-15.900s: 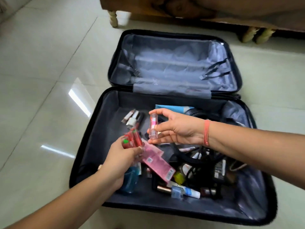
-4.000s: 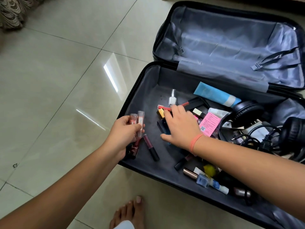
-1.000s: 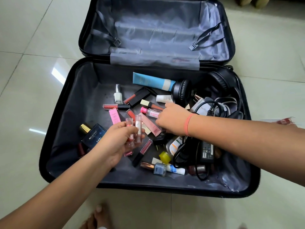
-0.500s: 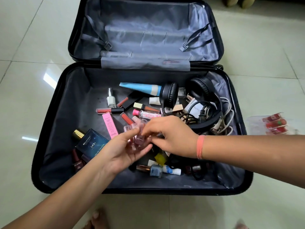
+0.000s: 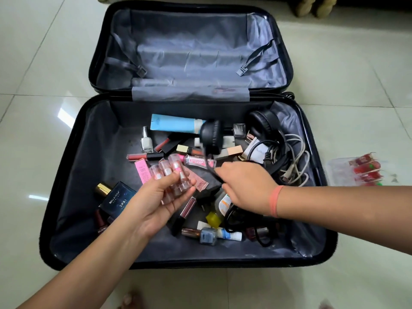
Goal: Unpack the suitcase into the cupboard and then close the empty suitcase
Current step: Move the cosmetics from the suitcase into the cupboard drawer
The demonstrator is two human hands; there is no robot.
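The black suitcase [image 5: 66,175] lies open on the floor, and its grey-lined lid [image 5: 189,52] holds nothing. The near half holds several loose cosmetics. Among them are a blue tube [image 5: 176,124], a silver nail polish bottle [image 5: 146,142] and a dark blue perfume box [image 5: 118,200]. Black headphones [image 5: 211,136] and tangled cables [image 5: 294,161] fill its right side. My left hand [image 5: 153,204] grips several clear pink lip gloss tubes [image 5: 171,177] above the middle. My right hand [image 5: 247,186] hovers just to their right with its fingers loosely curled over a black cable, holding nothing that I can see.
A clear plastic tray [image 5: 338,168] with red tubes sits on the pale tiled floor to the right of the suitcase. Wooden furniture legs [image 5: 312,7] stand beyond the lid at the top right. My toes [image 5: 131,297] show at the bottom edge.
My right hand met my left hand half a second ago and has since drawn back to the right. My left hand now holds more gloss tubes than before.
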